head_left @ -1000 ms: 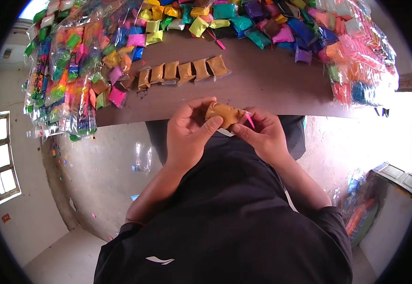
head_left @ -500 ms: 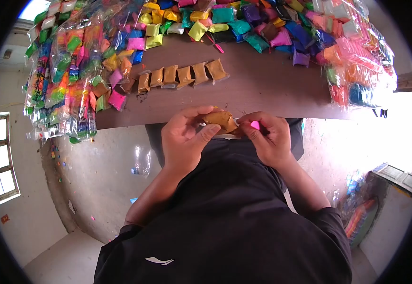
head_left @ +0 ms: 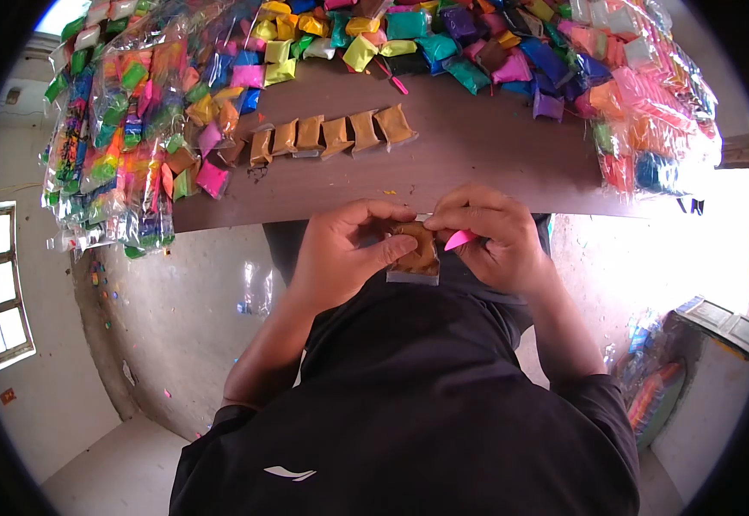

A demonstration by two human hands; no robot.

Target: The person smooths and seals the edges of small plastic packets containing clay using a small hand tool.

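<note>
A tan-brown packet (head_left: 417, 253) with a clear wrapper edge hangs just off the table's front edge, in front of the black shirt. My left hand (head_left: 348, 249) pinches it between thumb and fingers on its left side. My right hand (head_left: 496, 236) is closed round a small pink pointed tool (head_left: 460, 239), its fingertips at the packet's upper right corner. On the table beyond, a row of several similar tan packets (head_left: 336, 136) lies side by side.
Many coloured packets (head_left: 404, 27) are heaped along the back of the brown table (head_left: 477, 163). Clear bags of coloured packets stand at left (head_left: 120, 146) and right (head_left: 641, 112). A pink stick (head_left: 400, 85) lies near the back heap.
The packet has turned from lying sideways to hanging with its wrapper edge downward. My right hand has moved slightly up and over its top corner, and more of the pink tool shows.
</note>
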